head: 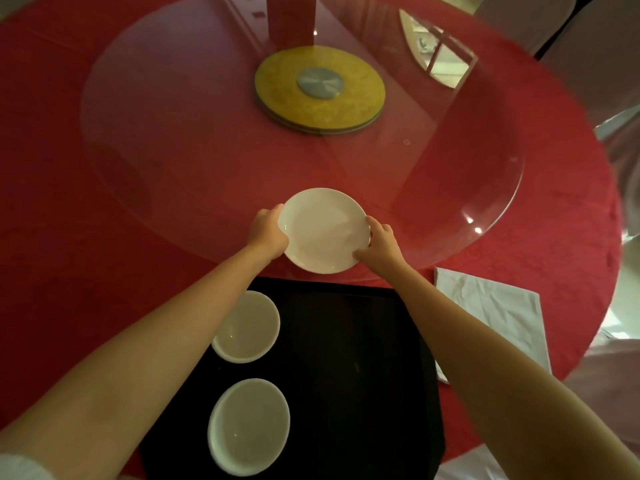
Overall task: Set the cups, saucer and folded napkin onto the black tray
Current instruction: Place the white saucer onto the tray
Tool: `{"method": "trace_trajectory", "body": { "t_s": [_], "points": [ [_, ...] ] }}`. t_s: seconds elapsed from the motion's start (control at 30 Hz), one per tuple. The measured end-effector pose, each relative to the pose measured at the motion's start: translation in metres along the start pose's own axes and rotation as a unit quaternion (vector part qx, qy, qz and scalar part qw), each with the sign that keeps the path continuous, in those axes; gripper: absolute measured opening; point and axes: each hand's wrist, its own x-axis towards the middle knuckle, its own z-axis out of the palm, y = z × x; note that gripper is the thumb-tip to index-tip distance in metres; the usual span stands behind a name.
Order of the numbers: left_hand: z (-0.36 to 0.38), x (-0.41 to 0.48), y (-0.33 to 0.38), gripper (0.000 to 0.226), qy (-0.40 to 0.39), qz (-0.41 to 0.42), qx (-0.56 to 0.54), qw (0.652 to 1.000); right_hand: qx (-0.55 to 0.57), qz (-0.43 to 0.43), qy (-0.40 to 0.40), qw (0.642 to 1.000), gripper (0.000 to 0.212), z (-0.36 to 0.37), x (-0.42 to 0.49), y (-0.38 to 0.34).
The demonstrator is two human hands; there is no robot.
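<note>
Gripping the white saucer (325, 230) from both sides, the person's two bare hands reach past the far edge of the black tray (363, 358). The left hand (268, 233) curls around the saucer's left rim, fingers wrapped under it and thumb along the edge. The right hand (381, 242) pinches the right rim, thumb on the near edge and fingers at the side. The saucer sits just beyond the tray, over the near edge of the glass turntable (207, 150); whether it rests on the glass or is lifted slightly off it is hard to tell from this angle.

On the tray, two white cups stand along its left side. The farther cup (247, 327) is partly covered by the left forearm, and the nearer cup (249, 426) sits well apart from it, toward the person. The tray's right half is bare black surface.

Just to the right of the tray, the folded white napkin (498, 310) lies flat on the red tablecloth (69, 220), its near corner touching or slipping under the tray's right edge. Farther beyond the tray, at the middle of the turntable, lies a gold disc (277, 88) with a grey metal hub (320, 83).
</note>
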Motion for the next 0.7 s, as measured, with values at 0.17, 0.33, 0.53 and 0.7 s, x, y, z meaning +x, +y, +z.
{"method": "trace_trajectory", "body": {
  "t_s": [0.17,0.33,0.53,0.7],
  "points": [
    [0.017,-0.037,0.015,0.062,0.031,0.013,-0.013,0.999,0.001,-0.014,0.001,1.0,0.076,-0.02,-0.028,0.017],
    [0.04,-0.088,0.017,0.062,0.042,0.023,-0.022,0.999,0.01,-0.024,-0.012,1.0,0.077,-0.032,-0.073,0.045],
    [0.071,-0.146,0.01,0.06,0.031,0.008,-0.003,0.999,-0.015,-0.049,-0.031,0.998,0.076,-0.037,-0.119,0.078],
    [0.091,-0.18,0.001,0.06,0.015,-0.033,0.018,0.999,-0.003,-0.059,-0.055,0.997,0.071,-0.03,-0.144,0.096]
  ]
}}
